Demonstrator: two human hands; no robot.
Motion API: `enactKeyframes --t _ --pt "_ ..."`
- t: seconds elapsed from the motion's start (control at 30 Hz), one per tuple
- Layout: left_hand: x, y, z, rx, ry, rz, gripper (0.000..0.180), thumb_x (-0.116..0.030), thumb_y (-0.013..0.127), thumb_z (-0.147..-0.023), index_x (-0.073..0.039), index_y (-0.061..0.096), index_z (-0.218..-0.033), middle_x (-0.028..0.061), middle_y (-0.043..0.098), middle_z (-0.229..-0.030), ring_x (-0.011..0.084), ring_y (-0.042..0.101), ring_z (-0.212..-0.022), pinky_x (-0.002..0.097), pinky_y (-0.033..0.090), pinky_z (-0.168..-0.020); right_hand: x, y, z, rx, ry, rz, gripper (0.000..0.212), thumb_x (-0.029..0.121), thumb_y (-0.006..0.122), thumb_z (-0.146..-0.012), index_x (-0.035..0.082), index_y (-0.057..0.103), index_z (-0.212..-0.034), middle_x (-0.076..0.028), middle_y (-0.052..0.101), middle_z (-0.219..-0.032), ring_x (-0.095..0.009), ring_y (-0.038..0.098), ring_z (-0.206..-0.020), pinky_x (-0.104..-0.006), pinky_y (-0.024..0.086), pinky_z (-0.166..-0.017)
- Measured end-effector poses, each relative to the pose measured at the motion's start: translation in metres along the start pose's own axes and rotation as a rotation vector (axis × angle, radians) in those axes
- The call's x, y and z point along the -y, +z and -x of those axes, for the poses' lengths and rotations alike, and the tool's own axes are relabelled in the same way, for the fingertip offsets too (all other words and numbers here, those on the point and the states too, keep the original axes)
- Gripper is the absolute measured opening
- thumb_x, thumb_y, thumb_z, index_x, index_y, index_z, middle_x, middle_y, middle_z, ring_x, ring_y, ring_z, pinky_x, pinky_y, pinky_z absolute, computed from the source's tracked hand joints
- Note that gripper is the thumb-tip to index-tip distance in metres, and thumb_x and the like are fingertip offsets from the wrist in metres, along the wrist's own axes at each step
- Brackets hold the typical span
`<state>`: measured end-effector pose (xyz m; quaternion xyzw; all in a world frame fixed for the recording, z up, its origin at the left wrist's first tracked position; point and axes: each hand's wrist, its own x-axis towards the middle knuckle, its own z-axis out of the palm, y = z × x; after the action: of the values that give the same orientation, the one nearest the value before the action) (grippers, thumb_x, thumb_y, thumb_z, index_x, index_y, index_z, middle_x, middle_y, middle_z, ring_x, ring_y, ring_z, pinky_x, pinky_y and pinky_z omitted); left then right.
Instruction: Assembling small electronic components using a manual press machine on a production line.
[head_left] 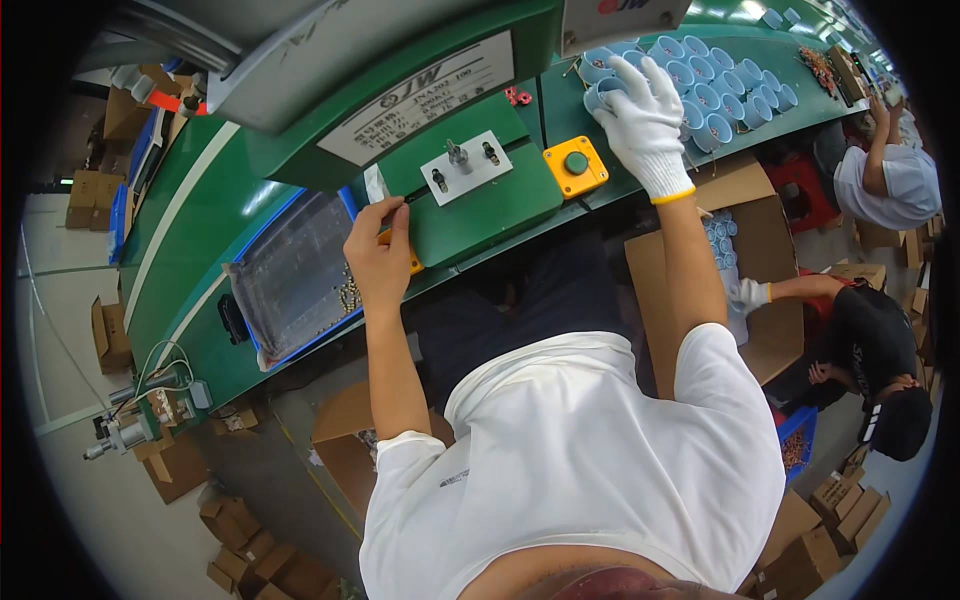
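Note:
My left hand [378, 255], bare, is at the left front corner of the green press base [485, 215]. Its thumb and forefinger are pinched together; whatever small dark thing is between them is too small to name. Beside them, a white plate [470, 182] with a metal post and two black fittings is fixed on the base. My right hand [642, 130], in a white knitted glove, reaches to the far right. Its fingers are bent round a light-blue cup [603, 95] at the near edge of a group of similar cups [705, 97].
The press head [400, 95] overhangs the base. A yellow box with a green button [576, 167] stands right of it. At left lies a blue-rimmed tray [300, 270] with small brass-coloured parts. An open carton [770, 230] is below my right arm; two people are at the right.

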<state>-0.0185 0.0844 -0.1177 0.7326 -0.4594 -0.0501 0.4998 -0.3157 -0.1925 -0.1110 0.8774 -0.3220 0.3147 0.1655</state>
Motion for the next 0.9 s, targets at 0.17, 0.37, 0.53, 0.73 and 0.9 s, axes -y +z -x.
enactKeyframes --t 0.17,0.37,0.53,0.73,0.9 --pt "0.001 0.001 0.000 -0.033 -0.003 0.017 0.015 -0.007 0.081 -0.100 0.000 0.079 -0.113 0.0127 0.079 -0.101 0.0223 0.077 -0.092 0.0331 0.060 -0.078 0.083 -0.041 0.001 -0.112 0.334 -1.046 0.040 0.016 0.091 -0.087 0.003 0.071 -0.120 -0.021 0.074 -0.129 -0.035 0.072 -0.117 -0.0405 0.057 -0.101" --pt "0.007 0.004 -0.001 -0.034 0.046 -0.005 0.016 -0.006 0.082 -0.098 0.000 0.080 -0.113 0.0135 0.080 -0.102 0.0228 0.078 -0.094 0.0341 0.060 -0.085 0.164 -0.031 -0.027 -0.284 0.318 -1.156 0.068 0.023 0.101 -0.077 0.000 0.070 -0.134 -0.017 0.079 -0.114 -0.029 0.081 -0.101 -0.0363 0.065 -0.089" --pt "0.007 0.001 0.001 -0.020 0.046 -0.006 0.016 -0.005 0.083 -0.098 0.000 0.080 -0.112 0.0138 0.080 -0.102 0.0225 0.078 -0.094 0.0339 0.060 -0.084 0.176 -0.035 -0.046 -0.224 0.287 -1.013 0.069 0.027 0.103 -0.073 0.001 0.072 -0.129 -0.016 0.079 -0.116 -0.029 0.081 -0.100 -0.0369 0.066 -0.089" --pt "0.006 0.001 0.001 -0.027 0.068 -0.016 0.015 -0.005 0.082 -0.099 0.000 0.080 -0.113 0.0135 0.079 -0.102 0.0221 0.077 -0.092 0.0329 0.061 -0.078 0.172 -0.039 -0.063 -0.219 0.229 -0.851 0.065 0.038 0.104 -0.069 0.004 0.075 -0.116 -0.013 0.079 -0.105 -0.031 0.080 -0.089 -0.0393 0.065 -0.080" --pt "0.005 0.002 -0.001 -0.022 0.030 0.021 0.013 -0.005 0.081 -0.100 -0.001 0.080 -0.113 0.0131 0.078 -0.103 0.0214 0.077 -0.092 0.0322 0.062 -0.070 0.178 -0.039 -0.083 -0.079 0.209 -0.651 0.068 0.060 0.094 -0.073 0.008 0.077 -0.113 -0.012 0.077 -0.096 -0.033 0.079 -0.082 -0.0412 0.064 -0.076"
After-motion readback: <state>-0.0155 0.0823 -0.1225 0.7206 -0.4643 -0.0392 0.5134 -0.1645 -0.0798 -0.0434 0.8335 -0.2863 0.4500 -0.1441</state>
